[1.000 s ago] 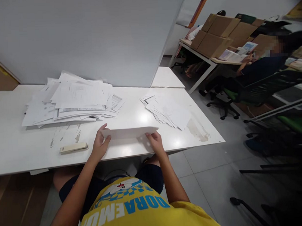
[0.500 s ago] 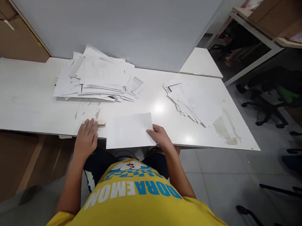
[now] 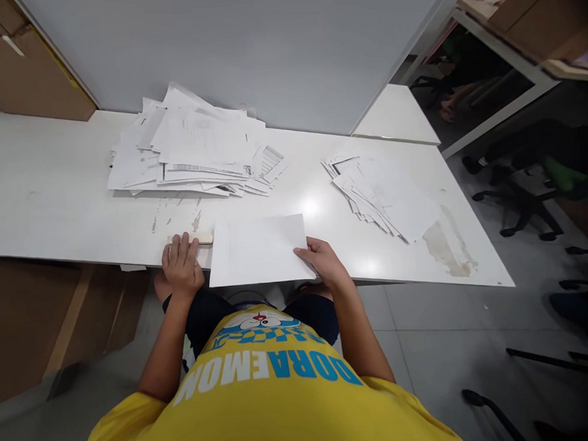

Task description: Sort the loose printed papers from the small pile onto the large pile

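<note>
A white sheet of paper [image 3: 259,251] lies at the front edge of the table, its lower edge slightly overhanging. My right hand [image 3: 325,261] pinches its right edge, thumb on top and fingers beneath. My left hand [image 3: 183,267] rests flat at the table edge, left of the sheet, fingers stretched out. Its fingertips lie over a short pale wooden-looking strip [image 3: 204,238], part of which they hide.
A large untidy pile of printed papers [image 3: 198,143] lies at the back left of the white table [image 3: 54,192]. A smaller fanned stack of papers [image 3: 378,194] is at the right. A grey partition [image 3: 242,47] stands behind; cardboard boxes [image 3: 44,75] are at the left.
My left hand has shifted slightly right along the table edge, closer to the sheet. My right hand still grips the sheet's right edge. The view has shifted a little.
</note>
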Demonstrator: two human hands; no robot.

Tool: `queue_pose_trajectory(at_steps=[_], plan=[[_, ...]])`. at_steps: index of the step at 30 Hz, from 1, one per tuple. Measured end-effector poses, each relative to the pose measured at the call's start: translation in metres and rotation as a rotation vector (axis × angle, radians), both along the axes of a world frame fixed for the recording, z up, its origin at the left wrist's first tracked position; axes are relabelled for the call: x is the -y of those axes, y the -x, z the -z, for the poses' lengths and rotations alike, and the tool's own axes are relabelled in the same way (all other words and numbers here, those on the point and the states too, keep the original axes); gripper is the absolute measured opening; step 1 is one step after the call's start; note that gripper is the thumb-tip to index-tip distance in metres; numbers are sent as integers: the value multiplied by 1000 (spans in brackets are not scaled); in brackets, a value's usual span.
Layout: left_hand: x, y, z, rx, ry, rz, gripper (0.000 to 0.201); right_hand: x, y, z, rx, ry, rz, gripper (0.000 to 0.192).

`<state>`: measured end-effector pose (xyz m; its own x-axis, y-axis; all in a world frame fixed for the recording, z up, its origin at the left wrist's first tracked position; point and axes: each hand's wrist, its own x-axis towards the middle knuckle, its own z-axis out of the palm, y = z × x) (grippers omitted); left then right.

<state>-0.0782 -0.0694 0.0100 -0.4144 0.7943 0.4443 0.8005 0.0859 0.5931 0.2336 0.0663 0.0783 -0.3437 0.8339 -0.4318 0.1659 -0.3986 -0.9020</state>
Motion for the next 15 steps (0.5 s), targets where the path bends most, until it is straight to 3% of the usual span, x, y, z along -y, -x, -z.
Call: queue_pose_trajectory(at_steps=[9,15], plan=[[-1,-8,-5,-88,-12,-43,51,-2,23,5,58,-20,-63,32],[-3,-7,2,0,-1,-86,53,0,21,6,58,-19,-54,34]])
